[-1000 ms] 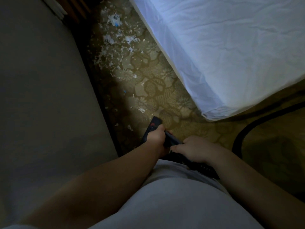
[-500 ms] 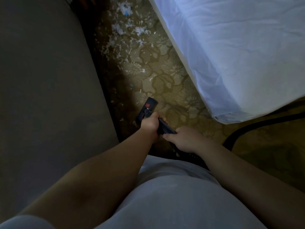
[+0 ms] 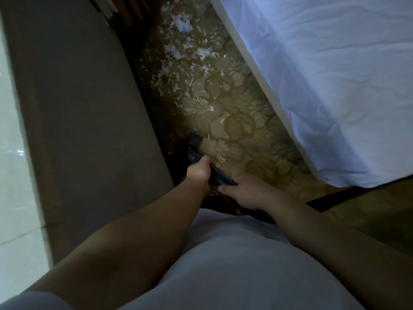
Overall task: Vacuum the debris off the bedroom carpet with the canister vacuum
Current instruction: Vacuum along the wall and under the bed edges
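**Gripping the vacuum wand [image 3: 220,178]**

My left hand [image 3: 199,173] is curled tight round the black wand; my right hand [image 3: 245,191] wraps it just behind; the nozzle [image 3: 195,139] sits on the patterned carpet [image 3: 241,108], beside the white-sheeted bed [image 3: 335,74]; shredded white paper [image 3: 178,52] lies scattered, mostly well ahead of the nozzle.

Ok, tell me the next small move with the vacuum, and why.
Probably push the nozzle forward along the carpet. The left hand and right hand hold the wand, and most white paper scraps lie ahead of the nozzle, beside the bed.
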`<state>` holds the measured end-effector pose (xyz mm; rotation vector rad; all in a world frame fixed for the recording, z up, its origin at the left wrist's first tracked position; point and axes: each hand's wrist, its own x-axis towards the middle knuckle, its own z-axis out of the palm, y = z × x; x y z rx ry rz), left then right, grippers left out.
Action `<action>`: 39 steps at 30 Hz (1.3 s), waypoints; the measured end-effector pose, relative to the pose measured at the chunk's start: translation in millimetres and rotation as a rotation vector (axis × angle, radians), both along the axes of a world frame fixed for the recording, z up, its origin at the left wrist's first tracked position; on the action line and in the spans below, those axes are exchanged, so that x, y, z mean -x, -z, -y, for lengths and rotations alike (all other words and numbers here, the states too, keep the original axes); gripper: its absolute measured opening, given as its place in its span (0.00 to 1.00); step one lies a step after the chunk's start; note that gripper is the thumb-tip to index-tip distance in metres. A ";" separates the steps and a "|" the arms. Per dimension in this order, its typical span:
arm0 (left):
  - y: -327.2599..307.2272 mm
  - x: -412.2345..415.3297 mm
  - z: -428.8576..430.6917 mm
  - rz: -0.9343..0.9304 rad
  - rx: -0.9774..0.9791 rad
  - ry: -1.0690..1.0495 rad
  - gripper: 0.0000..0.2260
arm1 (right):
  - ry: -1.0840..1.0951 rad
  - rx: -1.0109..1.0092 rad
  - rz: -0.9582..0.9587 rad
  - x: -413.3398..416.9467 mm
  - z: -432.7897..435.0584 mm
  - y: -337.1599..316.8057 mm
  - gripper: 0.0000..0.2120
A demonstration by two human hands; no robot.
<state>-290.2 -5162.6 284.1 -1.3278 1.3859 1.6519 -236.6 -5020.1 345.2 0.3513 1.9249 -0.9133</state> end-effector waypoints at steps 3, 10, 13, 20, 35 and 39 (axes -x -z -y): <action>-0.5 11.7 21.4 -0.004 -0.040 -0.062 0.05 | -0.076 -0.012 -0.026 19.0 17.4 3.0 0.23; -2.3 16.7 35.2 -0.020 -0.089 -0.193 0.04 | -0.192 -0.050 -0.065 41.4 25.7 -5.4 0.21; -5.1 9.6 25.8 -0.028 -0.113 -0.249 0.04 | -0.234 -0.042 -0.058 43.3 14.8 -10.6 0.20; -8.7 -21.7 -31.6 -0.047 -0.061 -0.424 0.06 | -0.366 0.008 -0.044 38.8 -42.8 -11.2 0.23; -19.3 -136.8 -219.4 -0.050 -0.086 -0.709 0.10 | -0.658 -0.025 0.004 -24.9 -216.8 -32.9 0.23; -27.0 -156.0 -244.7 -0.046 -0.134 -0.806 0.09 | -0.709 -0.054 0.016 -35.0 -230.8 -44.5 0.22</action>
